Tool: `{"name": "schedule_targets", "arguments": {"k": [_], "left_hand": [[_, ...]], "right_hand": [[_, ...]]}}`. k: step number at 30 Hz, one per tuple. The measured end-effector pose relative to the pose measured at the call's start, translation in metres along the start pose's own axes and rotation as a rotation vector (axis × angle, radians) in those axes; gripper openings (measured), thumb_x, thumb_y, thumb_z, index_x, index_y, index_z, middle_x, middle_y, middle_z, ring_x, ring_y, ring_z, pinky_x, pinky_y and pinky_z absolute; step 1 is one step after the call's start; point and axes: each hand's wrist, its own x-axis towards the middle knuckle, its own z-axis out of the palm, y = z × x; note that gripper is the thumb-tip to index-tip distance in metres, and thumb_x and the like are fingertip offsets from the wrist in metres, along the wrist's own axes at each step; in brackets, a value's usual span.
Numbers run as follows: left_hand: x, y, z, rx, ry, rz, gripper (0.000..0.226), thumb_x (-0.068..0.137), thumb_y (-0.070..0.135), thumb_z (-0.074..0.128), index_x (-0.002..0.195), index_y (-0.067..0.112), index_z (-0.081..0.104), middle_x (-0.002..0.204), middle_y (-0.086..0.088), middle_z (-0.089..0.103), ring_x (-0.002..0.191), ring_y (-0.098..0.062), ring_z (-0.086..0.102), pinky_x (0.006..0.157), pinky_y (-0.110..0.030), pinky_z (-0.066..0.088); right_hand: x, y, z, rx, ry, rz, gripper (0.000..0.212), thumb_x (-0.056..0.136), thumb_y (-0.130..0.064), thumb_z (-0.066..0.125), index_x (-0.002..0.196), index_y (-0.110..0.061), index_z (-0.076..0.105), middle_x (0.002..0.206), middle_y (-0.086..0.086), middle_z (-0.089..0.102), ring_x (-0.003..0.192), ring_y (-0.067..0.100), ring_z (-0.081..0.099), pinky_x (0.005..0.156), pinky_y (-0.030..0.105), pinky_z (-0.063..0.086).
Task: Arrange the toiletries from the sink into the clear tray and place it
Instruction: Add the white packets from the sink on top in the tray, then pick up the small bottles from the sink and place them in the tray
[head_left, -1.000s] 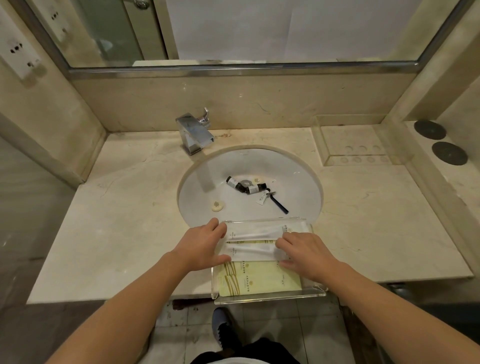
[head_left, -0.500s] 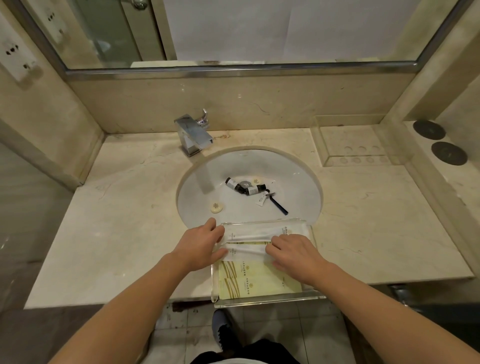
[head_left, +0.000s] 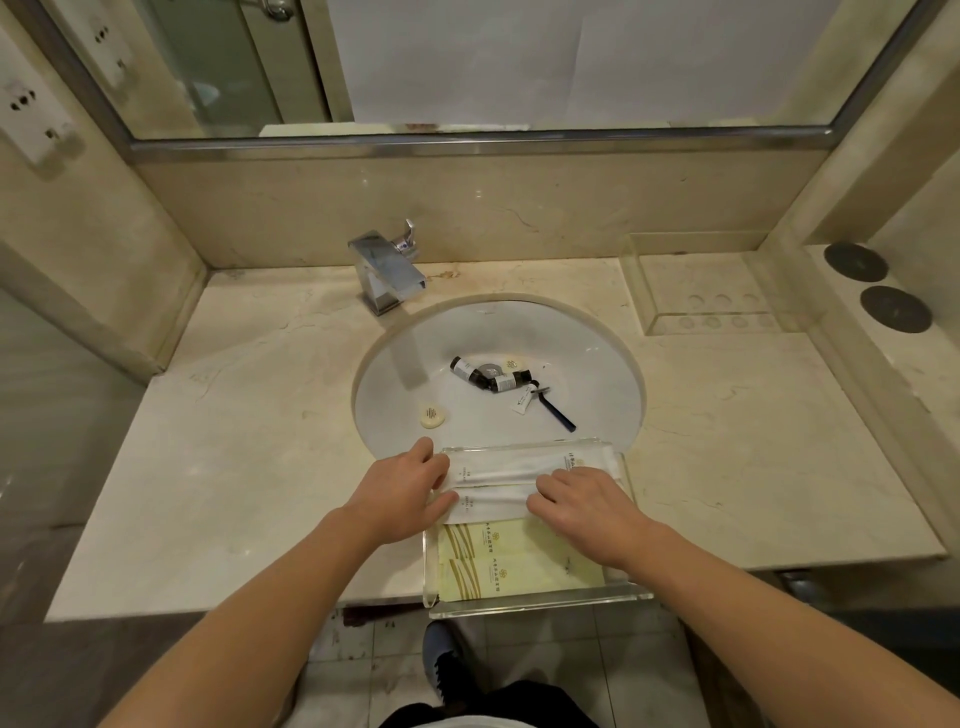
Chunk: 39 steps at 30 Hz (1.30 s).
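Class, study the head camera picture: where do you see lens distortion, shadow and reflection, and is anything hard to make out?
Head view: wide-angle bending bows the mirror frame and countertop edges; the faucet throws a soft shadow into the sink; the clear tray shows bright edge glints; print on the white packets is too small to read.

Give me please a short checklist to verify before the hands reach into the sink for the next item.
1. Tray fully on the counter: not ok, its near edge overhangs.
2. White packets flat in the tray: ok.
3. Left hand and right hand free: not ok, both rest on the packets.
4. Room left in the tray: cannot tell.
5. Items waiting in the sink: ok, two bottles, razor, soap lie reachable.
6. Sink dry: cannot tell.
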Motion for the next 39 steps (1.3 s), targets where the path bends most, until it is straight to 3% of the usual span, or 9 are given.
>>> {"name": "schedule_targets", "arguments": {"k": [10, 16, 23, 27, 34, 39], "left_hand": [[0.000, -0.002, 0.004, 0.007, -0.008, 0.003, 0.032, 0.090, 0.051, 0.049, 0.093, 0.020, 0.052, 0.094, 0.006, 0.042, 0.068, -0.015, 0.050, 0.063, -0.027, 0.047], [0.001, -0.003, 0.004, 0.017, -0.024, -0.001, 0.039, 0.086, 0.058, 0.050, 0.090, 0.020, 0.050, 0.094, 0.005, 0.043, 0.069, -0.016, 0.049, 0.063, -0.029, 0.047], [0.000, -0.004, 0.002, 0.014, -0.026, -0.019, 0.040, 0.085, 0.064, 0.049, 0.085, 0.024, 0.042, 0.094, 0.005, 0.043, 0.070, -0.015, 0.050, 0.064, -0.027, 0.047], [0.002, -0.007, 0.000, -0.027, 0.033, -0.074, 0.040, 0.088, 0.062, 0.046, 0.083, 0.023, 0.044, 0.091, 0.006, 0.043, 0.064, -0.013, 0.044, 0.059, -0.023, 0.038], [0.020, -0.023, -0.007, -0.167, 0.147, -0.209, 0.036, 0.095, 0.052, 0.041, 0.078, 0.021, 0.046, 0.082, 0.008, 0.040, 0.061, -0.016, 0.047, 0.055, -0.027, 0.037], [0.038, -0.041, -0.008, -0.216, 0.147, -0.278, 0.031, 0.096, 0.047, 0.042, 0.081, 0.020, 0.049, 0.083, 0.007, 0.043, 0.065, -0.015, 0.049, 0.057, -0.027, 0.039]], "right_hand": [[-0.001, 0.003, -0.004, 0.023, -0.028, 0.042, 0.038, 0.045, -0.002, 0.076, 0.070, -0.016, 0.051, 0.060, -0.001, 0.047, 0.047, 0.017, 0.041, 0.046, 0.025, 0.022], [-0.009, 0.007, -0.006, 0.059, -0.008, 0.054, 0.033, 0.055, -0.022, 0.082, 0.071, -0.018, 0.054, 0.063, -0.004, 0.052, 0.049, 0.015, 0.047, 0.043, 0.024, 0.030], [-0.009, 0.008, -0.009, 0.111, 0.046, 0.126, 0.022, 0.065, -0.026, 0.076, 0.069, -0.018, 0.055, 0.062, -0.004, 0.052, 0.049, 0.015, 0.046, 0.041, 0.025, 0.032], [-0.001, 0.012, -0.015, 0.200, 0.087, 0.327, 0.022, 0.074, -0.024, 0.074, 0.071, -0.018, 0.054, 0.062, -0.006, 0.052, 0.048, 0.013, 0.046, 0.042, 0.023, 0.029], [0.027, 0.032, -0.019, 0.450, 0.059, 0.811, 0.011, 0.091, -0.025, 0.054, 0.083, -0.018, 0.057, 0.071, -0.008, 0.055, 0.060, 0.015, 0.053, 0.052, 0.030, 0.043], [0.051, 0.049, -0.014, 0.571, -0.006, 0.970, 0.011, 0.092, -0.022, 0.051, 0.085, -0.017, 0.058, 0.073, -0.003, 0.060, 0.066, 0.019, 0.057, 0.055, 0.033, 0.045]]}}
